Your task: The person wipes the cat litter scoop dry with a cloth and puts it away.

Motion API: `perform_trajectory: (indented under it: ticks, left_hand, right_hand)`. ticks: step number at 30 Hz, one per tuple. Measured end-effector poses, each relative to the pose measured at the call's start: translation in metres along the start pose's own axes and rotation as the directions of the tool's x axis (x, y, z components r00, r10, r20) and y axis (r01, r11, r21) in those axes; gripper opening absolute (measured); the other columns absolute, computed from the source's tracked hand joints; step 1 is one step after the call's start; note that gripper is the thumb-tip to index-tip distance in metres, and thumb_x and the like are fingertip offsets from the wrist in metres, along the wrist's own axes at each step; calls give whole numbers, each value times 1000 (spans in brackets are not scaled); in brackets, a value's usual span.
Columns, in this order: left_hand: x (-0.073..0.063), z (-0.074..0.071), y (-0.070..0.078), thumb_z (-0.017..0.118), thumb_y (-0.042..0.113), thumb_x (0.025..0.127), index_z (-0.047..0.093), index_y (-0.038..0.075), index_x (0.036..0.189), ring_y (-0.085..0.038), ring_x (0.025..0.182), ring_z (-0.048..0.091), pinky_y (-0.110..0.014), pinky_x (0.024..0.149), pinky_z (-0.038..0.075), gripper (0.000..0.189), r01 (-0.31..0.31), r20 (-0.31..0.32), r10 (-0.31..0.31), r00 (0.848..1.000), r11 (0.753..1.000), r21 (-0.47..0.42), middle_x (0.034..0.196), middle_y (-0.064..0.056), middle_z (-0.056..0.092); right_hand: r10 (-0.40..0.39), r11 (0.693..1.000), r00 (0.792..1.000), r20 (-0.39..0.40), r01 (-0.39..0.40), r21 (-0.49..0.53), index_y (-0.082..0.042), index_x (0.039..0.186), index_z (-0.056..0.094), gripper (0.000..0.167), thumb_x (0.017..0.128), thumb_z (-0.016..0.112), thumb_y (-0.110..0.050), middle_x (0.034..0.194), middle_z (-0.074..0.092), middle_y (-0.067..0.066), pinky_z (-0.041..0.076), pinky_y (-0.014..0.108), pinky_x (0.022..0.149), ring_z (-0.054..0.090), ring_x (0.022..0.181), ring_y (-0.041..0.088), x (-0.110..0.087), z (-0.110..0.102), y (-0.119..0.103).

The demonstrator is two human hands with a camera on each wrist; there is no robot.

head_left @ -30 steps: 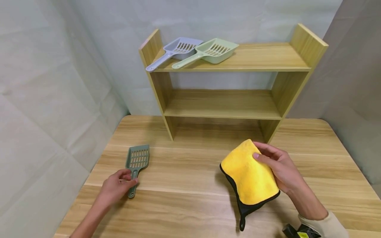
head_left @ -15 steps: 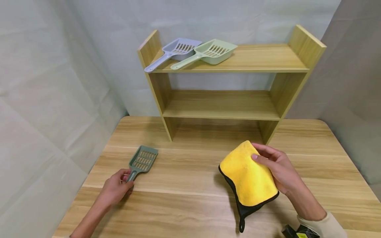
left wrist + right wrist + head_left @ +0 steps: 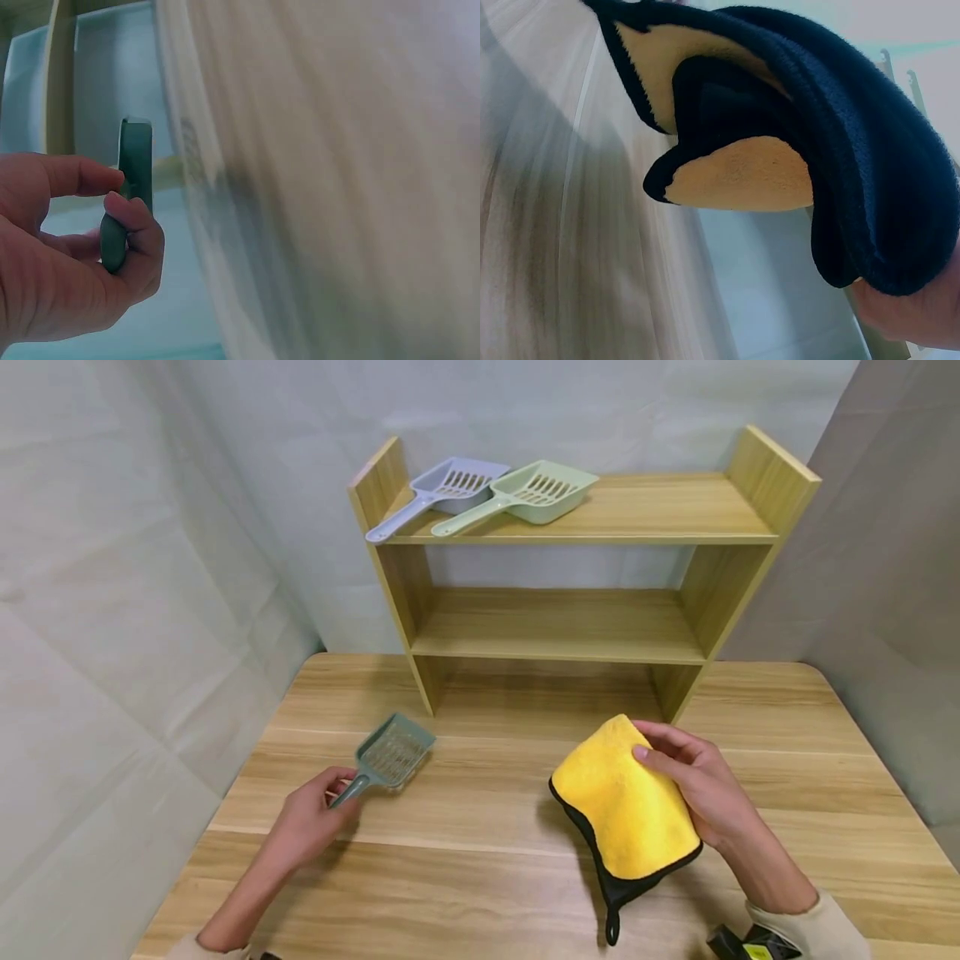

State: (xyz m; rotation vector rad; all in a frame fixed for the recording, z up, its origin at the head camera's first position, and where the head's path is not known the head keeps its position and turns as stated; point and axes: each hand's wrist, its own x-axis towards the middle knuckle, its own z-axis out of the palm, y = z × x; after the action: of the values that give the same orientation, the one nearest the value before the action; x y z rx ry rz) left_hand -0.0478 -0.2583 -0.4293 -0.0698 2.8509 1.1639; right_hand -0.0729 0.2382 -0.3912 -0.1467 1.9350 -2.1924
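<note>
My left hand (image 3: 313, 817) grips a dark green litter scoop (image 3: 392, 750) by its handle, over the left part of the table. The slotted pan points away and to the right. The left wrist view shows the scoop (image 3: 136, 157) edge-on, raised off the wood, with thumb and fingers around its handle. On the right, my right hand (image 3: 697, 781) holds a folded yellow cloth (image 3: 626, 802) with a black edge, thumb on top and fingers behind. A black loop hangs from its lower corner. In the right wrist view the dark underside of the cloth (image 3: 855, 150) covers most of the hand.
A wooden shelf unit (image 3: 558, 656) stands at the back of the table (image 3: 465, 877). On its top board lie a lavender litter scoop (image 3: 442, 492) and a pale green one (image 3: 517, 497), side by side with handles jutting forward. Pale fabric sheets (image 3: 150, 610) hang around.
My left hand has closed around the scoop's handle, lifted it and moved to the right, turning the pan rightward. My right hand and the cloth have hardly moved.
</note>
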Motion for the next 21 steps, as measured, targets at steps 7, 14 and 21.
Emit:
perform_trajectory:
  ticks: [7,14,21]
  left_hand:
    - [8,12,28,76,6,97,70,1,127,-15,78,59,-25,65,47,32,-107,-15,107,994,994,3,104,-13,74]
    - [21,28,57,82,11,94,75,5,117,-11,76,59,-25,68,46,25,-229,-34,233,972,969,89,96,-6,76]
    - [32,45,90,89,20,89,77,10,109,-12,75,61,-28,68,46,26,-320,-39,329,943,935,153,91,-2,77]
  right_hand:
    - [4,1000,1000,-10,-4,-5,-21,136,73,31,108,65,-10,117,75,-6,63,28,80,74,95,12,1,2,0]
    - [9,1000,1000,-6,-9,-27,-21,135,73,29,108,65,-13,117,74,-6,63,28,80,75,94,13,3,5,-2]
    - [14,998,1000,13,-13,-56,-21,136,72,29,108,65,-15,116,74,-6,63,28,79,74,93,13,5,8,-4]
